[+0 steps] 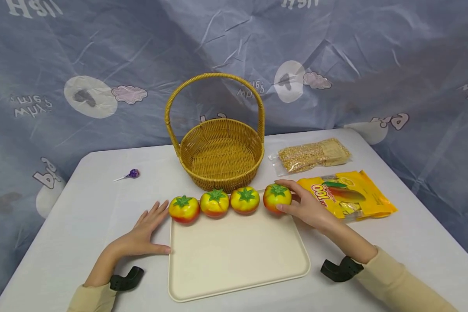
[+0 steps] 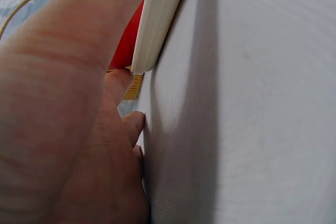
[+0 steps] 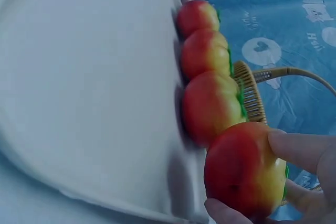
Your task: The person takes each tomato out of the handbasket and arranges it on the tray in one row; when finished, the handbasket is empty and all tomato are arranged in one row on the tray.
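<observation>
My right hand [image 1: 310, 208] grips the rightmost red-and-yellow toy tomato [image 1: 276, 198] between thumb and fingers at the tray's far right corner. In the right wrist view this tomato [image 3: 239, 174] seems slightly raised, with a shadow on the tray beside it. Three similar tomatoes with green star-shaped tops, the left [image 1: 184, 209], the middle [image 1: 214, 203] and the right [image 1: 245, 200], stand in a row along the far edge of the cream tray [image 1: 238, 255]. My left hand [image 1: 140, 236] lies with fingers spread at the tray's left side, its thumb at the rim.
Behind the tray stands a wicker basket [image 1: 222, 160] with a tall handle. A bag of corn kernels [image 1: 312, 156] and a yellow candy bag [image 1: 351, 195] lie to the right. A purple-wrapped lollipop [image 1: 132, 173] lies at the left. A printed cloth [image 1: 140, 56] hangs behind the table.
</observation>
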Available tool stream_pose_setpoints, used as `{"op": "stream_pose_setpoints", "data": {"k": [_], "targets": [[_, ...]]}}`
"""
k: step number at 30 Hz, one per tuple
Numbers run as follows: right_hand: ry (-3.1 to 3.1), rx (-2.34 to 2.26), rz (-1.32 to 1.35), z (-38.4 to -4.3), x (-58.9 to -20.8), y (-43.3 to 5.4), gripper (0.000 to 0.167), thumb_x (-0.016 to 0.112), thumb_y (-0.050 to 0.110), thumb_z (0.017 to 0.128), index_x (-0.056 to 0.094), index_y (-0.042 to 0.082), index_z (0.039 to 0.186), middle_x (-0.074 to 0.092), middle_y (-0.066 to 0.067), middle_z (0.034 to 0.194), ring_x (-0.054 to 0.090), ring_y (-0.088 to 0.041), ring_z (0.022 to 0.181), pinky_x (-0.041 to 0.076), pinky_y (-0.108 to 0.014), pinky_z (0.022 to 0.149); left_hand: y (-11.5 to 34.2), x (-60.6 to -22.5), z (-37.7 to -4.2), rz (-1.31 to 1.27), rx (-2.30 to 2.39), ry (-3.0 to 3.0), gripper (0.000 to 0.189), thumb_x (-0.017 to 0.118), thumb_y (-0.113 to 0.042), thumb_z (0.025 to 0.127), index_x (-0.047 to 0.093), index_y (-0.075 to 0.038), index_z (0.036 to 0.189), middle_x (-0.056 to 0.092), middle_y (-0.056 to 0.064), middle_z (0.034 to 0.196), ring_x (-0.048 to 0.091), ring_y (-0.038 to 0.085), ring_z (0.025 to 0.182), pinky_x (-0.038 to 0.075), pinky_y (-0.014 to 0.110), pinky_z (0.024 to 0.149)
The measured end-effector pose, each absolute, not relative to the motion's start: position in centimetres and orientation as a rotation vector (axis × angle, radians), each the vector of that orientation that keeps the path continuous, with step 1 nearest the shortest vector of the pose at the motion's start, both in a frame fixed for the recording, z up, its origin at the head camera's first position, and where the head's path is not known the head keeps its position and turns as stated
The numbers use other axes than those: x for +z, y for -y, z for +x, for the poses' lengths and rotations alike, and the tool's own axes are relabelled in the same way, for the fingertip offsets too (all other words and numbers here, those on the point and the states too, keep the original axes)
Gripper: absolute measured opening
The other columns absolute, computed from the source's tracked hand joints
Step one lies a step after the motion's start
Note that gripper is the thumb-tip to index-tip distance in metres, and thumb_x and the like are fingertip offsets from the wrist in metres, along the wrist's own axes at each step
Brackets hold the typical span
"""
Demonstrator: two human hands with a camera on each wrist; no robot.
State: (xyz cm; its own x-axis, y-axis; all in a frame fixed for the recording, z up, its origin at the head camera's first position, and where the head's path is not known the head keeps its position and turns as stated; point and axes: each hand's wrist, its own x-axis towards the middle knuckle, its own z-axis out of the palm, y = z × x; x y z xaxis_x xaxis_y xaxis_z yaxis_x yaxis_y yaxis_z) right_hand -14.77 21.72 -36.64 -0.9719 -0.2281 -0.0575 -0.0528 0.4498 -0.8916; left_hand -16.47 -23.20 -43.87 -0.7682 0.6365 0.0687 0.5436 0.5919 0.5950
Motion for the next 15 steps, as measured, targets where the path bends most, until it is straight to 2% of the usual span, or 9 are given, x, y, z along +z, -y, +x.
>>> {"op": "stream_pose_setpoints", "data": {"k": [7,15], "targets": [[-2.602,-1.457,-0.265,-15.4,-37.9,-21.2,0.06,0.067,0.007,0.087,0.039,0.012,0.14,0.036,-0.02,0.141,0.03,-0.046,0.127,0.027,-0.059,0.1,23.1,-43.9,-16.6,0.971,0.905,-2.662,0.105,0.078,-0.047,0.071,0.021,-0.007,0.149,0.009,0.02,0.153,-0.001,0.042,0.137,-0.002,0.063,0.102],[-2.587,-1.567,-0.409,-15.9,-39.0,-21.0,0.056,0.061,-0.001,0.089,0.037,0.001,0.14,0.034,-0.021,0.143,0.025,-0.034,0.134,0.021,-0.042,0.107,22.9,-43.6,-16.6,0.947,0.897,-2.65,0.105,0.078,-0.047,0.07,0.023,-0.002,0.147,0.01,0.021,0.152,-0.002,0.042,0.137,-0.003,0.063,0.102]]}}
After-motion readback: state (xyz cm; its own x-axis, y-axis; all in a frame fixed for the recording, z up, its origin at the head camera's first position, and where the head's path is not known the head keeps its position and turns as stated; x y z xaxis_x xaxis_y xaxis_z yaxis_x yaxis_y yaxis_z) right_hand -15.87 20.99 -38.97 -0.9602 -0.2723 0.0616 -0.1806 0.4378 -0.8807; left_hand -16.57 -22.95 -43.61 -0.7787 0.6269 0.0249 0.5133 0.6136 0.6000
